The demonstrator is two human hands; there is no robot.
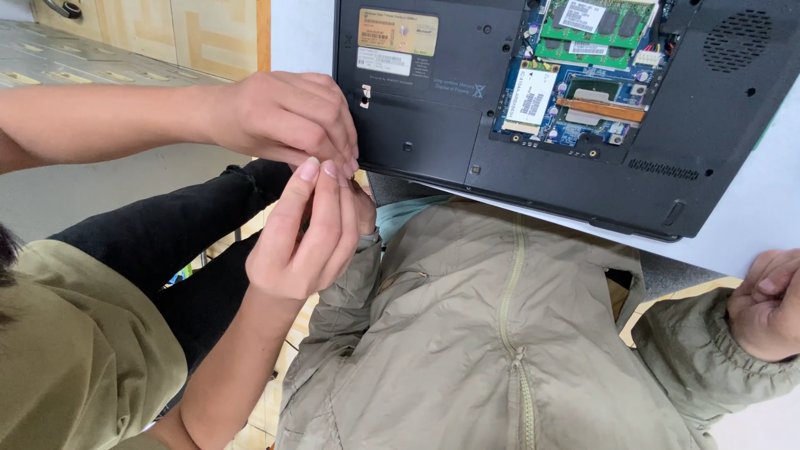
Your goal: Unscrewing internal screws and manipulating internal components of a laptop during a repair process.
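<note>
My left hand (365, 210) is almost wholly hidden; only a sliver shows past my olive jacket cuff, behind a co-worker's two hands. Those bare hands (304, 225) (287, 112) meet fingertip to fingertip right over it, pinching at something too small to make out. My right hand (767, 302) is curled in a loose fist at the right edge, by the table's front, with nothing visible in it. A black laptop (433, 125) lies upside down on the white table (750, 218). Its bottom panel is off, exposing a blue circuit board (575, 112), green memory modules (593, 32) and a copper heat pipe.
The co-worker sits close at my left in an olive shirt (75, 350) and black trousers (179, 242). Wooden cabinet doors (192, 33) stand at the back left. A patterned floor shows beneath our legs.
</note>
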